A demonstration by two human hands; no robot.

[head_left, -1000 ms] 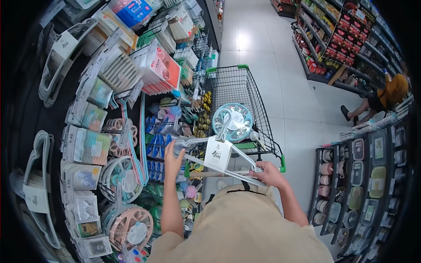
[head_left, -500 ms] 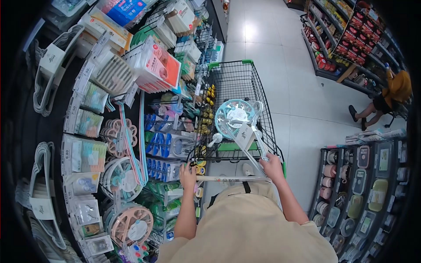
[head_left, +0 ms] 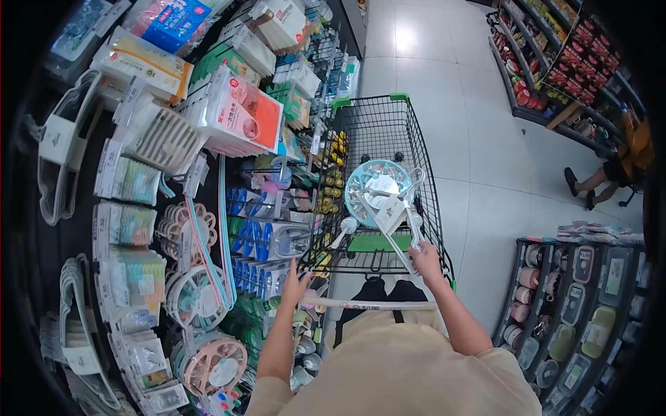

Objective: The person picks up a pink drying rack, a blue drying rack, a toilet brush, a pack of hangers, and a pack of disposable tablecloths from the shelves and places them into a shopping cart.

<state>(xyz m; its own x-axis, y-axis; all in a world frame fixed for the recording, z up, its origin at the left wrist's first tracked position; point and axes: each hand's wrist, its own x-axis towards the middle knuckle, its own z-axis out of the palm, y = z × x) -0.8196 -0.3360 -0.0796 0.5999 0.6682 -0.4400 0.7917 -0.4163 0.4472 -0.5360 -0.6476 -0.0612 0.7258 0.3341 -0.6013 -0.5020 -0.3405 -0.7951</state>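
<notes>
My right hand [head_left: 425,263] is closed around a bundle of white clothes hangers [head_left: 401,251], tilted over the near part of the cart basket. A white card label [head_left: 390,213] wraps the hangers. Beneath them in the shopping cart [head_left: 424,152] lies a round light-blue clip drying rack [head_left: 355,182], partly covered by the hangers. Beside the rack sits a small white piece [head_left: 345,231] I cannot identify. My left hand [head_left: 295,284] is by the left end of the pale cart handle [head_left: 361,304], fingers stretched apart with nothing visible in them.
Close on the left, a shelf wall carries packaged goods [head_left: 243,114], more hangers [head_left: 61,156] and round pink racks [head_left: 216,364]. A low shelf of food containers [head_left: 565,305] stands right. Farther right, a person in an orange top [head_left: 635,149] is beside grocery shelves. Tiled floor [head_left: 437,76] extends ahead.
The left hand's fingers have come off the handle and straightened. The hangers stay in my right hand, slightly lower over the rack. Nearby shelf goods have shifted down in view.
</notes>
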